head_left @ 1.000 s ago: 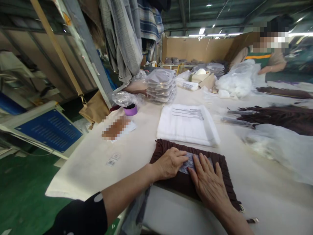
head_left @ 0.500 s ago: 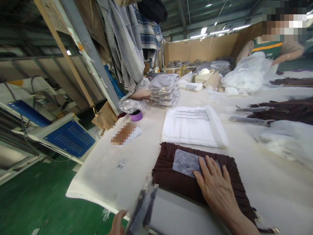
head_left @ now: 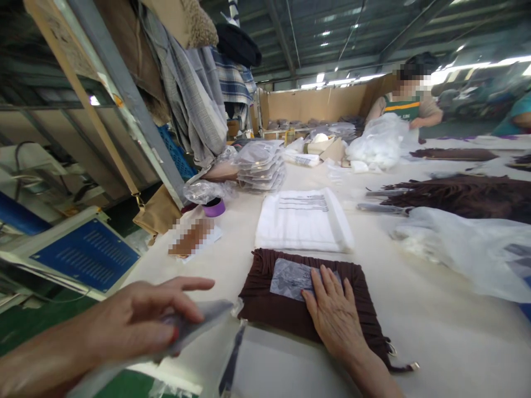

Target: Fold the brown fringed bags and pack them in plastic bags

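Observation:
My right hand [head_left: 335, 309] lies flat, fingers spread, on a dark brown ruched fabric bag [head_left: 274, 314] and overlaps a crinkled grey film piece [head_left: 286, 279] on top of it. Metal hardware [head_left: 412, 366] shows at the bag's lower right corner. At the lower left, my left hand [head_left: 145, 318] is raised over the table's edge, pinching a thin grey plastic sheet [head_left: 209, 315] between thumb and fingers. The sheet is blurred and reaches toward the bag's left side. Just below the bag lies a pale flat panel [head_left: 269, 359] with a dark strip along its left side.
Beyond the bag rests a stack of white printed plastic bags [head_left: 305, 221]. A purple tape roll [head_left: 214, 207] and stacked packed items [head_left: 259, 166] stand further back. Dark brown fringed pieces [head_left: 460, 196] and clear plastic [head_left: 460, 249] lie right. A co-worker [head_left: 400, 105] stands across the table [head_left: 435, 331].
My left hand has risen from the bottom edge into view with the grey plastic sheet. My right hand stays on the brown bag. The view has shifted somewhat to the right.

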The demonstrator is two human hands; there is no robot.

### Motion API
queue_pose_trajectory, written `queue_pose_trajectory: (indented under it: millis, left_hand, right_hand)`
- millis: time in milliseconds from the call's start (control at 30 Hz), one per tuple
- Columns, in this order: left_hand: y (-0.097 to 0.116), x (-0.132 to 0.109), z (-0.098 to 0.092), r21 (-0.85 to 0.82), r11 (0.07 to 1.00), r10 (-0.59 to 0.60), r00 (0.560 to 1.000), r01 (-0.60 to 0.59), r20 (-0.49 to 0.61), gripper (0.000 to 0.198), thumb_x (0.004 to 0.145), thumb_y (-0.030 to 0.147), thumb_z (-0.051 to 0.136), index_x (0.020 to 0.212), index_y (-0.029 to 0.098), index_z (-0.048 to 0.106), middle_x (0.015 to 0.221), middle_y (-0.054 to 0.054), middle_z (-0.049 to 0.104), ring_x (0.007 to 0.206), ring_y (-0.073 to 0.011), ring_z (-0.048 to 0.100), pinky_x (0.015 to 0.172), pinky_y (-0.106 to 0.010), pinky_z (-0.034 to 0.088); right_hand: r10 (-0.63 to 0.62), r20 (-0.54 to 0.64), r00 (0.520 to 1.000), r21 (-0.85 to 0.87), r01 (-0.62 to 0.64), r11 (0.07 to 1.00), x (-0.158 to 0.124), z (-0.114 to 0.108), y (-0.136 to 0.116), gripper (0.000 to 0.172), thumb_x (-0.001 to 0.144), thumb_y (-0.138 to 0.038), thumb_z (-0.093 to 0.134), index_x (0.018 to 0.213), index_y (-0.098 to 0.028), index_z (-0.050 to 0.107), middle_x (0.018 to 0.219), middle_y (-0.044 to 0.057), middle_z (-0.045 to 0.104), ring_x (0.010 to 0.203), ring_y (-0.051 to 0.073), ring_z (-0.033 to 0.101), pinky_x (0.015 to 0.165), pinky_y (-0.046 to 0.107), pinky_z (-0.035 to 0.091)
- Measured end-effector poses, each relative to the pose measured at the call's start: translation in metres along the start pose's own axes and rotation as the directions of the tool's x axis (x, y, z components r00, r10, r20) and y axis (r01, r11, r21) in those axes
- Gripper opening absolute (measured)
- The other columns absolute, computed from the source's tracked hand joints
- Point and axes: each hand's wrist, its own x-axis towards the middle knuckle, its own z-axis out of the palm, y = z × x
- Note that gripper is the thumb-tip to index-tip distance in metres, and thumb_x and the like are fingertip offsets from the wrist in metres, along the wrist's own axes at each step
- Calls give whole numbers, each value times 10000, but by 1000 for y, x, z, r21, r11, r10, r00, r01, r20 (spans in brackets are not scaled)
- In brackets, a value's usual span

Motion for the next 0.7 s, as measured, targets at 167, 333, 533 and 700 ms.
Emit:
queue_pose_trajectory:
  millis: [167,333,533,700]
  left_hand:
    - [70,61,46,-448,892,112,924,68,364,481,676,624,601,766,161,695,717,-68,627,590,-150,540,550,-226,421]
    - [73,118,125,-287,958,109,915,8,389,487,727,603,495,775,137,629,532,-26,556,507,-136,510,480,-204,377]
    - [39,145,175,-183,982,103,925,-37,366,385,727,242,403,995,83,629,431,10,504,384,-117,457,420,-188,354]
    - [33,145,177,-117,974,224,919,-196,324,378,729,194,380,993,144,646,725,-37,632,419,-105,501,404,-199,395]
  right_hand:
    - [26,-12,1000,67,-25,997,-2,1,1,441,905,-369,383,1250,-121,501,1313,164,505,1208,304,457,1029,521,276]
    - [84,-90,992,315,-51,948,-7,13,8,594,885,-369,412,1384,-81,266,1284,202,517,1206,295,471,1004,520,348]
    - [397,24,917,686,-304,661,-9,-8,22,744,834,-269,462,1440,-165,42,1398,179,391,1269,257,406,954,434,443]
    - [50,-214,976,403,41,914,2,-27,24,500,873,-213,446,1363,-198,348,1418,98,389,1327,257,308,1090,490,248]
